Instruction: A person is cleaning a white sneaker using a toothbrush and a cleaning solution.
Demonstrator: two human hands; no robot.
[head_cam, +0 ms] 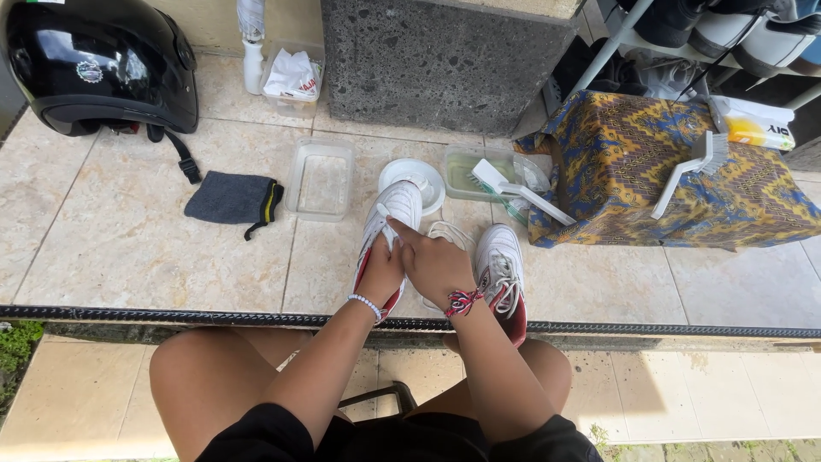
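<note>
Two white sneakers with red trim lie on the tiled floor. My left hand (381, 270) grips the side of the left sneaker (394, 210) and holds it up off the tiles. My right hand (434, 260) reaches across it, the index finger pressing on the top of that same shoe. The other sneaker (499, 262) rests just right of my hands, laces loose. A loose white lace (446, 231) lies between the shoes. Both wrists wear bracelets.
A black helmet (98, 62) sits far left, a grey cloth (233, 198) beside a clear tub (322, 178). A white bowl (412, 177), a tub with a brush (511, 185), a patterned fabric-covered box (667, 171) with another brush (689, 166), and a stone pillar (440, 60) stand behind.
</note>
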